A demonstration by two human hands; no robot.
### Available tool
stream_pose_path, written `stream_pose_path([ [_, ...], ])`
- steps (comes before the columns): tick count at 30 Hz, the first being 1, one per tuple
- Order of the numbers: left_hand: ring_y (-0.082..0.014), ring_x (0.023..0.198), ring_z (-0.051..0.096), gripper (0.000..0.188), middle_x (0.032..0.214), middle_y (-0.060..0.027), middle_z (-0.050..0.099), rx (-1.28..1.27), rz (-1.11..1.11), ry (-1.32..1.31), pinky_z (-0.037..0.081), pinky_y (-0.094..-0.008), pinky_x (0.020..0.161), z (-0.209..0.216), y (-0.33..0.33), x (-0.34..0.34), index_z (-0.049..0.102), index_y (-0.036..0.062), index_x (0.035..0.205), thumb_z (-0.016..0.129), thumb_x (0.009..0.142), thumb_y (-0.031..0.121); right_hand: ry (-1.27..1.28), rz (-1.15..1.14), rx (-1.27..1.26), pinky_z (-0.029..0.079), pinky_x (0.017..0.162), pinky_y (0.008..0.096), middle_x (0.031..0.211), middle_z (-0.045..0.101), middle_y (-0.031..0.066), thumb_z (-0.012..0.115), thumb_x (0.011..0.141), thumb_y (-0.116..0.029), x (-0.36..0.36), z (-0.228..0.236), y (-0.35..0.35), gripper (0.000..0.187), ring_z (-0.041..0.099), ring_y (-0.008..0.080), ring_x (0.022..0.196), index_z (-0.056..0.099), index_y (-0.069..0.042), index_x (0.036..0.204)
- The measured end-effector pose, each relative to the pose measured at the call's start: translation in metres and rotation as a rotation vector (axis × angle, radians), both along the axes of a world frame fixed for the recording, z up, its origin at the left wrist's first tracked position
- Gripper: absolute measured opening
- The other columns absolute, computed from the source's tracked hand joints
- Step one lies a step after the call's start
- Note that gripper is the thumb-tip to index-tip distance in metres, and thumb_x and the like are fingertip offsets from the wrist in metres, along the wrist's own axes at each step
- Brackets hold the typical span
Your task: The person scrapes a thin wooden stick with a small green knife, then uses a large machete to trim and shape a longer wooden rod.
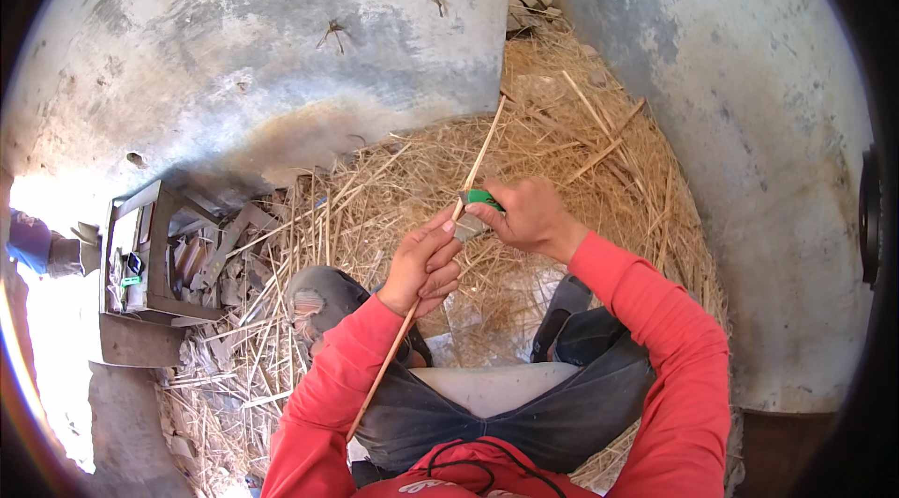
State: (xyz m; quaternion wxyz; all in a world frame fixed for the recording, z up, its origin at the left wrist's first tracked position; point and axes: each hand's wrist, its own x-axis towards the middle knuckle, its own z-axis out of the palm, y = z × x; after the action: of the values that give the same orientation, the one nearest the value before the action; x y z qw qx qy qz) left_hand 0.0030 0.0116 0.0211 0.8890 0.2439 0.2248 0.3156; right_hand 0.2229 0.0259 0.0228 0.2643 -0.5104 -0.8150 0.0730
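A long, thin cane stick [386,369] slants from beside my lap up and away toward the straw. My left hand [423,266] is closed round it near its middle, thumb and fingers pressed together. Just beyond, my right hand [532,215] grips a small green-handled blade [483,199]. Its short dark edge lies against the stick, slightly above my left fingertips. Most of the handle is hidden by my right fingers.
Loose straw [412,170] and split sticks cover the floor, with longer sticks [599,128] at the far right. Left stands a worn wooden stand [164,303] with small items on it. Grey plaster walls [234,39] rise ahead and at right. My bent knees flank a pale seat [494,388].
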Motion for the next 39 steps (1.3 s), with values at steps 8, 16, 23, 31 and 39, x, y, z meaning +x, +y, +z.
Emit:
stream_pose_path([
  [8, -0.0047, 0.035, 0.024, 0.045, 0.054, 0.0074, 0.027, 0.014, -0.04, 0.093, 0.022, -0.0205, 0.035, -0.009, -0.032, -0.019, 0.039, 0.0097, 0.152, 0.042, 0.108, 0.018, 0.437, -0.665, 0.139, 0.04, 0.055, 0.0346, 0.061, 0.045, -0.0007, 0.04, 0.105, -0.052, 0.148, 0.075, 0.042, 0.056, 0.046, 0.0121, 0.059, 0.061, -0.007, 0.08],
  [16, -0.004, 0.04, 0.022, 0.047, 0.056, 0.0072, 0.027, 0.226, 0.115, 0.138, 0.024, -0.0208, 0.04, -0.003, -0.008, 0.008, 0.037, 0.0111, 0.154, 0.044, 0.107, 0.017, 0.201, -0.083, -0.312, 0.049, 0.06, 0.0475, 0.068, 0.062, 0.0231, 0.049, 0.099, -0.053, 0.014, 0.064, -0.027, 0.057, 0.066, 0.0383, 0.065, 0.069, 0.0, 0.094],
  [23, -0.0043, 0.039, 0.023, 0.047, 0.055, 0.0068, 0.027, 0.201, 0.099, 0.16, 0.024, -0.0209, 0.04, -0.002, -0.01, 0.02, 0.038, 0.0134, 0.153, 0.044, 0.107, 0.016, 0.155, -0.046, -0.292, 0.048, 0.058, 0.0519, 0.066, 0.062, 0.0222, 0.05, 0.099, -0.052, 0.002, 0.029, -0.027, 0.054, 0.063, 0.044, 0.064, 0.065, -0.002, 0.083],
  [31, -0.0047, 0.036, 0.024, 0.046, 0.055, 0.0075, 0.027, 0.125, 0.035, 0.131, 0.023, -0.021, 0.037, 0.002, -0.01, 0.012, 0.038, 0.0154, 0.153, 0.043, 0.107, 0.017, -0.023, -0.06, -0.154, 0.049, 0.055, 0.051, 0.064, 0.063, 0.0201, 0.051, 0.097, -0.056, 0.01, 0.014, -0.011, 0.055, 0.063, 0.0416, 0.059, 0.065, -0.004, 0.085],
  [39, -0.0049, 0.038, 0.024, 0.046, 0.055, 0.0083, 0.027, -0.004, -0.011, 0.329, 0.022, -0.0222, 0.037, -0.005, -0.037, -0.008, 0.039, 0.0132, 0.153, 0.044, 0.107, 0.016, 0.201, -0.591, 0.04, 0.053, 0.066, 0.0432, 0.071, 0.063, 0.015, 0.05, 0.101, -0.046, 0.112, 0.02, 0.048, 0.049, 0.065, 0.0274, 0.071, 0.069, -0.002, 0.091],
])
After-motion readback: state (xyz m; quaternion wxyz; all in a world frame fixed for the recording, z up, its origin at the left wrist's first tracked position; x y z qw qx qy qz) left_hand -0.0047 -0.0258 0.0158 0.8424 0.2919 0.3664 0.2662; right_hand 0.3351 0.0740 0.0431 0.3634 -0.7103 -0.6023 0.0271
